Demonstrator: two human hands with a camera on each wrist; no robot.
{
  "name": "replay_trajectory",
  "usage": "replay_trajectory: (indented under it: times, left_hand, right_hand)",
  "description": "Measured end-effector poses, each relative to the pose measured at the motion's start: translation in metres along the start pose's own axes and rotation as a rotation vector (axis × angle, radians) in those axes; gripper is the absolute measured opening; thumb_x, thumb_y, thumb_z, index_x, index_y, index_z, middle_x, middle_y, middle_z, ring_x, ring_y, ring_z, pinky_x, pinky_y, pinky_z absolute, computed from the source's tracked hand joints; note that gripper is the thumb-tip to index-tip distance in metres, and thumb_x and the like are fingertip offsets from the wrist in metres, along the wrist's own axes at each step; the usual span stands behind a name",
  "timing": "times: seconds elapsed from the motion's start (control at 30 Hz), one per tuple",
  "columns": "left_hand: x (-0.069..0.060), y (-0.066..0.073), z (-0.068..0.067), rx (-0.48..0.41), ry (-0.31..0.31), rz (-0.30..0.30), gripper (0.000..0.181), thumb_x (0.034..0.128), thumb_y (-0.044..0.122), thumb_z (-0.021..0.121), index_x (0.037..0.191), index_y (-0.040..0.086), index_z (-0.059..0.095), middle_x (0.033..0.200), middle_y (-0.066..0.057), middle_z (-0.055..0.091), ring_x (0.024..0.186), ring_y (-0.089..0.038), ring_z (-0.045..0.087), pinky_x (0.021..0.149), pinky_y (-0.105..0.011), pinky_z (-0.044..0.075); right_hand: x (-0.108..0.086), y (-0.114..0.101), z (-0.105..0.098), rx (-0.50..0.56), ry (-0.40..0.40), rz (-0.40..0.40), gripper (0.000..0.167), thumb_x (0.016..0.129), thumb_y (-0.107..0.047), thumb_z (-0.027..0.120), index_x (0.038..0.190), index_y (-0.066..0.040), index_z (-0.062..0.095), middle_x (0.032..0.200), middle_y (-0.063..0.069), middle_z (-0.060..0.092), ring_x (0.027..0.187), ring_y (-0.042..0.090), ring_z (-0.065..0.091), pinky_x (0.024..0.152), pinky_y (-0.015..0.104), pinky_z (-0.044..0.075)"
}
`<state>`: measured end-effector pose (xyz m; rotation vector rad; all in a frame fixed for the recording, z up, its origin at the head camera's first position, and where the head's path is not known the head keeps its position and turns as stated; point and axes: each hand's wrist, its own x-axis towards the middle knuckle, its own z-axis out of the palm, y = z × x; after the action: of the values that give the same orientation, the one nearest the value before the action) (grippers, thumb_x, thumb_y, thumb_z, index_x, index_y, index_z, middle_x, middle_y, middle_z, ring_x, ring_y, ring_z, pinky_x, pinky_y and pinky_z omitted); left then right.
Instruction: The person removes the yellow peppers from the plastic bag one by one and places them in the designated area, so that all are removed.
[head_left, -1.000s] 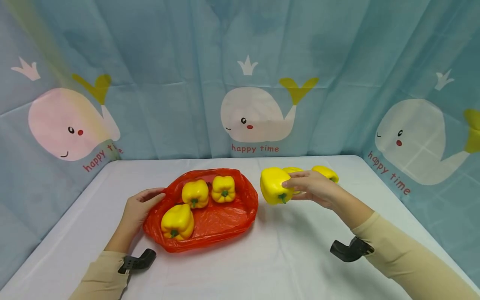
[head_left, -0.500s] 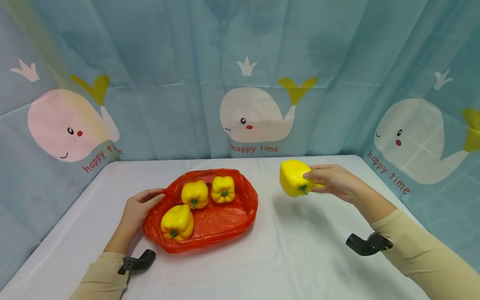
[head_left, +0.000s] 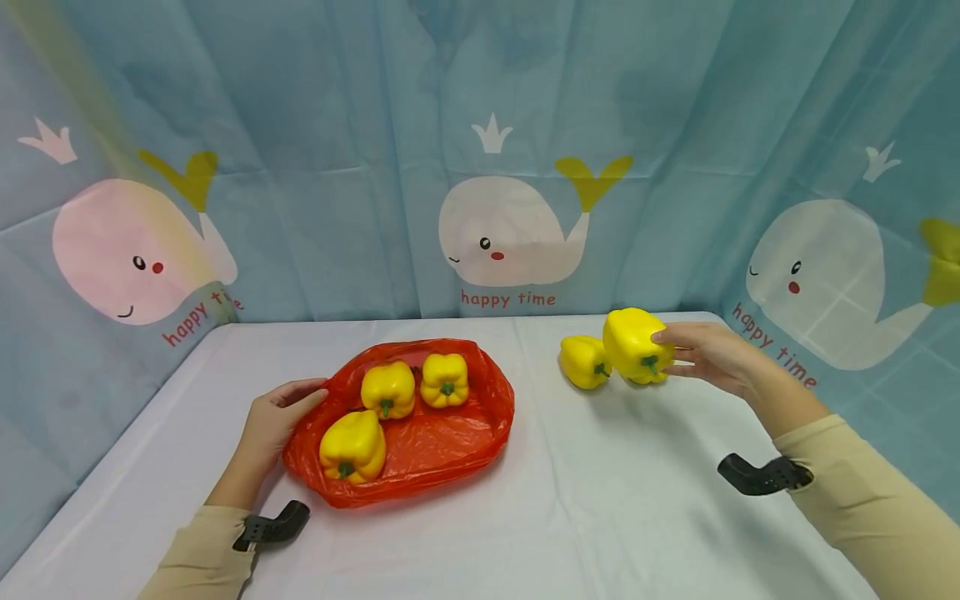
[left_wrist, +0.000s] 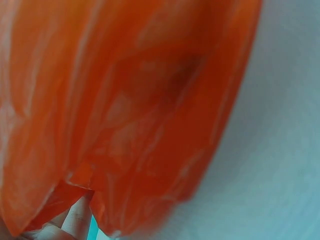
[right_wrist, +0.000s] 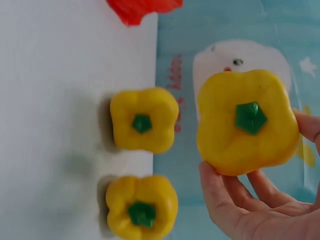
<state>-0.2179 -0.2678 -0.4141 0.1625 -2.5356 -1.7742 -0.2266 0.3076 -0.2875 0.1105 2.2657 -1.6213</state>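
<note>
My right hand (head_left: 708, 354) holds a yellow bell pepper (head_left: 633, 343) by its side, thumb on one face and fingers on another. In the right wrist view that held pepper (right_wrist: 247, 122) is raised off the table, its green stem facing the camera. Two more peppers stand on the table, one pepper (head_left: 585, 362) left of the held one, the other pepper (right_wrist: 142, 206) mostly hidden behind it in the head view. My left hand (head_left: 273, 417) grips the left rim of a red plastic bag (head_left: 442, 442), which lies spread open with three yellow peppers inside, one pepper (head_left: 352, 447) nearest the front.
A white cloth (head_left: 555, 517) covers the table. Behind it hangs a blue curtain (head_left: 337, 233) printed with whales. Black wrist mounts (head_left: 765, 475) are strapped over both beige sleeves.
My right hand has moved to the right and slightly back with its pepper, uncovering another pepper on the table. My left hand keeps its grip on the bag's rim.
</note>
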Motion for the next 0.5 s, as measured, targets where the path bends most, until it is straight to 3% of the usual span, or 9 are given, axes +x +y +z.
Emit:
replay_trajectory:
  times: [0.13,0.27,0.5]
  left_hand:
    - [0.000,0.000,0.000,-0.004,-0.004,-0.001,0.063,0.0908,0.052,0.066,0.134,0.007,0.060,0.097,0.034,0.058,0.096,0.011,0.054,0.080,-0.008,0.052]
    - [0.000,0.000,0.000,-0.006,-0.013,-0.008,0.063,0.0908,0.052,0.066,0.134,0.007,0.060,0.097,0.034,0.058,0.096,0.011,0.054,0.081,-0.009,0.053]
    - [0.000,0.000,-0.001,-0.016,-0.017,-0.005,0.061,0.0911,0.052,0.066,0.134,0.008,0.061,0.097,0.034,0.059,0.096,0.012,0.056,0.081,-0.009,0.053]
  right_hand:
    - [0.002,0.005,-0.013,0.013,0.005,0.015,0.059,0.101,-0.032,0.054,0.146,-0.001,0.032,0.132,0.002,0.042,0.133,0.030,0.039,0.108,0.038,0.049]
    - [0.002,0.009,-0.025,0.025,0.024,0.032,0.055,0.101,-0.032,0.054,0.143,-0.004,0.033,0.133,0.003,0.040,0.126,0.025,0.043,0.099,0.031,0.054]
    - [0.005,0.018,-0.055,0.022,0.055,0.032,0.041,0.100,-0.031,0.056,0.132,-0.011,0.041,0.118,-0.007,0.046,0.098,0.004,0.058,0.088,0.023,0.056]
